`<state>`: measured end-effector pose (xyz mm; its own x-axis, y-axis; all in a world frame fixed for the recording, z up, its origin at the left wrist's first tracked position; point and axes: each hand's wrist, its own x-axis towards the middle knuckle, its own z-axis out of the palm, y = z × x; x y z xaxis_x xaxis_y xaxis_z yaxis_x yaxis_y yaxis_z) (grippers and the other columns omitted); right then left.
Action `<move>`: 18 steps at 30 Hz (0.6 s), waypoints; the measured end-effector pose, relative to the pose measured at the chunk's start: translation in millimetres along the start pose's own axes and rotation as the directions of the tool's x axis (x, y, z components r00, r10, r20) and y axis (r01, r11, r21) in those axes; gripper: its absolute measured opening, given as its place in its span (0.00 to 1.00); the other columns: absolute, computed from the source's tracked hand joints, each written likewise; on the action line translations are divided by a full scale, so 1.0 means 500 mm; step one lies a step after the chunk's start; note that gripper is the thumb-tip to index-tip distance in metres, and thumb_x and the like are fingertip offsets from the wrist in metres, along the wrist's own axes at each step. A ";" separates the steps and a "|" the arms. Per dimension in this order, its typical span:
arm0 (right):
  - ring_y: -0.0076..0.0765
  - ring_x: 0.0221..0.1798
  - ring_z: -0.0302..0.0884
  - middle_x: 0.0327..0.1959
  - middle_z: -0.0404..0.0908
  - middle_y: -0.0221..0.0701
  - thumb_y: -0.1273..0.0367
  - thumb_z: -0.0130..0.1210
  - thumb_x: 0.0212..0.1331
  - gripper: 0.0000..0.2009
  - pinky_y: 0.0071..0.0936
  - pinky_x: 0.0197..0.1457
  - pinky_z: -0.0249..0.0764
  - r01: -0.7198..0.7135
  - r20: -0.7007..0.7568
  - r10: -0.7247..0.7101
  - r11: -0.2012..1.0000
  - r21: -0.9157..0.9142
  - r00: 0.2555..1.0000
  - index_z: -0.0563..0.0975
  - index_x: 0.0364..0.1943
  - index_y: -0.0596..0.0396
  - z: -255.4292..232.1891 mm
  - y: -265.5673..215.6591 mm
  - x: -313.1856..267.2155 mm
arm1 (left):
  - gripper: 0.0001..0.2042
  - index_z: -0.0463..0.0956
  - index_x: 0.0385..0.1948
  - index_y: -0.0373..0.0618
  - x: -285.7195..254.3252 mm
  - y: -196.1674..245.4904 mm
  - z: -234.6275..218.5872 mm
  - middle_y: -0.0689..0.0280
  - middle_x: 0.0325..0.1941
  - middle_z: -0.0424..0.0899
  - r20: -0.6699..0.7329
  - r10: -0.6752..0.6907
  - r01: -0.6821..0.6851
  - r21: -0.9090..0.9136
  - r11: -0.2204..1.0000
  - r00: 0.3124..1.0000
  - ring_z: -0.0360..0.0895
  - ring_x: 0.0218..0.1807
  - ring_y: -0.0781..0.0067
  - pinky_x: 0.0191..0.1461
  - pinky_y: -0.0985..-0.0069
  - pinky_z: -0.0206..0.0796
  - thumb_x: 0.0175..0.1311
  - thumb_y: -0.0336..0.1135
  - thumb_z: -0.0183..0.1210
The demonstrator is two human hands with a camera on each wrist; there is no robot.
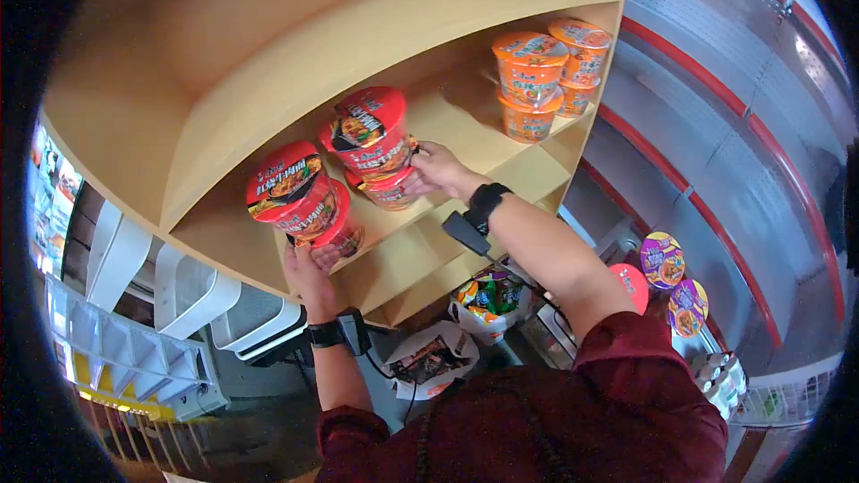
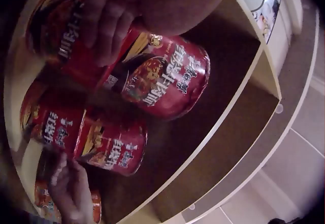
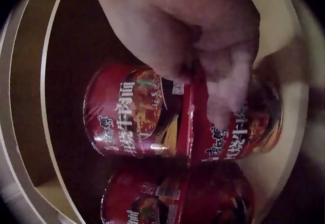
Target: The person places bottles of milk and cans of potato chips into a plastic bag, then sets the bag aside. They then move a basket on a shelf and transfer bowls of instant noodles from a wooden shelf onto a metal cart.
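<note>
Two stacks of red instant noodle cups stand side by side on a wooden shelf (image 1: 447, 134), two cups in each. My left hand (image 1: 309, 270) is at the left stack's lower cup (image 1: 340, 233), below the upper cup (image 1: 291, 188). Its fingers lie along the red wall in the left wrist view. At the right stack, my right hand (image 1: 438, 172) touches the side where the upper cup (image 1: 367, 130) meets the lower cup (image 1: 392, 190). The right wrist view shows extended fingers (image 3: 236, 82) against the cup wall, with the far side of the stack hidden.
Orange noodle cups (image 1: 530, 72) are stacked at the shelf's right end. Plastic bags with packets (image 1: 490, 300) lie below. Purple-lidded cups (image 1: 662, 259) stand at lower right, near a grey rack with red edges (image 1: 716, 80). White baskets (image 1: 192, 295) are at left.
</note>
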<state>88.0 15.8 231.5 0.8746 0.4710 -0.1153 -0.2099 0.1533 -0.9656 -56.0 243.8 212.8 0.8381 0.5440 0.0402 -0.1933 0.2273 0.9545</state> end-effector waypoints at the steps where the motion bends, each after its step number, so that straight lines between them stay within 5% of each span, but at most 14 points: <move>1: 0.35 0.25 0.78 0.25 0.77 0.43 0.68 0.40 0.56 0.19 0.27 0.28 0.76 0.053 -0.037 -0.055 0.997 -0.051 0.998 0.57 0.52 0.58 0.002 0.015 0.014 | 0.17 0.56 0.51 0.47 -0.008 0.002 0.010 0.60 0.22 0.76 0.001 -0.003 0.003 -0.008 1.000 1.000 0.75 0.21 0.72 0.26 0.78 0.70 0.59 0.33 0.41; 7: 0.35 0.19 0.77 0.21 0.76 0.43 0.70 0.39 0.55 0.17 0.25 0.19 0.73 0.057 -0.230 -0.064 0.998 -0.038 0.971 0.59 0.50 0.59 0.007 0.015 -0.033 | 0.19 0.55 0.52 0.46 -0.033 0.000 0.025 0.61 0.23 0.76 0.106 -0.007 0.011 -0.034 0.999 0.994 0.74 0.22 0.74 0.27 0.79 0.68 0.59 0.35 0.42; 9: 0.35 0.18 0.76 0.20 0.76 0.42 0.70 0.39 0.55 0.18 0.25 0.18 0.73 0.060 -0.265 -0.060 0.998 -0.009 0.962 0.58 0.50 0.59 -0.014 -0.002 -0.091 | 0.19 0.56 0.52 0.45 -0.054 0.007 0.032 0.62 0.23 0.75 0.174 0.039 -0.059 0.111 0.992 0.984 0.73 0.22 0.75 0.26 0.79 0.68 0.58 0.35 0.43; 12: 0.34 0.17 0.76 0.19 0.76 0.41 0.70 0.40 0.54 0.19 0.24 0.18 0.73 0.084 -0.289 -0.114 0.990 -0.115 0.951 0.57 0.51 0.59 -0.042 -0.035 -0.172 | 0.19 0.56 0.52 0.44 -0.087 0.023 0.061 0.63 0.23 0.75 0.150 -0.074 0.072 0.014 0.997 0.986 0.73 0.21 0.77 0.25 0.81 0.67 0.58 0.35 0.43; 16: 0.34 0.19 0.76 0.20 0.76 0.40 0.70 0.40 0.54 0.21 0.23 0.20 0.73 0.105 -0.318 -0.142 0.986 -0.131 0.938 0.55 0.54 0.58 -0.068 -0.082 -0.342 | 0.21 0.55 0.54 0.44 -0.135 0.029 0.061 0.64 0.23 0.75 0.322 -0.069 0.087 -0.042 0.995 0.944 0.72 0.21 0.77 0.25 0.82 0.66 0.58 0.34 0.43; 18: 0.34 0.20 0.77 0.21 0.76 0.40 0.70 0.40 0.54 0.22 0.23 0.20 0.73 0.125 -0.377 -0.166 0.983 -0.133 0.911 0.55 0.54 0.58 -0.080 -0.112 -0.446 | 0.22 0.54 0.56 0.44 -0.175 0.053 0.096 0.63 0.24 0.75 0.461 -0.117 0.085 0.091 0.992 0.880 0.72 0.21 0.77 0.25 0.81 0.65 0.58 0.32 0.43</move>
<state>-77.8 -132.9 301.8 0.9966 0.0758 -0.0321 -0.0392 0.0938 -0.9948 -109.9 163.6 248.8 0.9950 0.0796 0.0597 -0.0745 0.1985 0.9773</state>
